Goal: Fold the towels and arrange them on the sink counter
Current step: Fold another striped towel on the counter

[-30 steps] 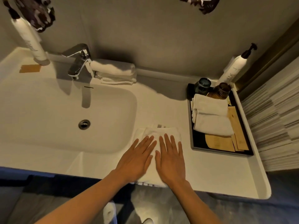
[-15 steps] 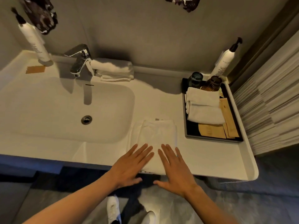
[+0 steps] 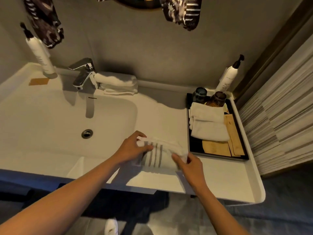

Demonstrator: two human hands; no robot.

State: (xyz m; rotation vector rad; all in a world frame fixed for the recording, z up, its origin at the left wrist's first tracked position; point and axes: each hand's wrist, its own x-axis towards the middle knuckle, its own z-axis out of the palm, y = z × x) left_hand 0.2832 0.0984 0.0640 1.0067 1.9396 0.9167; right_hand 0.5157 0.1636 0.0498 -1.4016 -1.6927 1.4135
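Hands are working one striped towel (image 3: 157,156) on the white surface (image 3: 220,180), between the sink basin (image 3: 67,126) and the black tray (image 3: 218,150). Each grip is grasping the towel: the left hand (image 3: 133,148) is pinching the end nearest the basin, and the right hand (image 3: 189,165) is pinching the end nearest the tray. Holding both ends this way is keeping the cloth stretched between them, probably so that one half can be brought over evenly for a fold. Grey stripes are showing across the middle; the towel's edges are blurring, so how many layers it already has is hard to tell.

Folded white towels (image 3: 208,124) are lying in the tray, beside two dark cups (image 3: 210,98) and some tan paper packets (image 3: 233,136). Another folded towel (image 3: 118,82) is sitting behind the basin, just beside the faucet (image 3: 83,73). Pump bottles are standing at the back left (image 3: 40,56) and back right (image 3: 228,75). Tray rim and basin edge are hemming in the working patch on either side, leaving little room to spread the cloth.
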